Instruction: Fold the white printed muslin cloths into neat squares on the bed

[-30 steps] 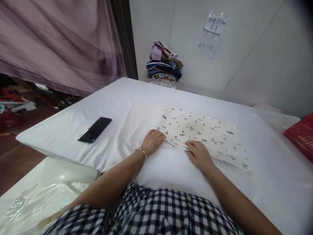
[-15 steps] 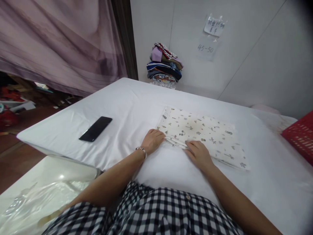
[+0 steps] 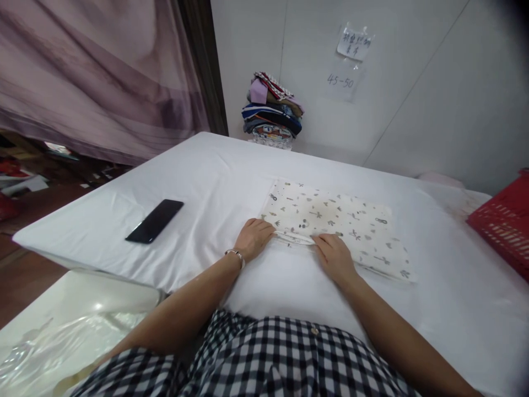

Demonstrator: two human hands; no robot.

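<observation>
A folded cream cloth with small printed plant motifs lies flat on the white-covered table. At its near left corner, my left hand is closed on the layered edge, a bracelet on the wrist. Farther right along the same near edge, my right hand pinches the cloth between thumb and fingers. The strip of edge between my hands bulges, with folded layers showing. My fingertips are partly hidden by the hands and the fabric.
A black phone lies on the table to the left. Folded clothes are stacked by the wall at the back. A red plastic basket stands at the right. At lower left, clear plastic covers a lower white surface.
My hands stay on the near edge. The fold between them has opened slightly into a rounded gap. The whole view has shifted a little.
</observation>
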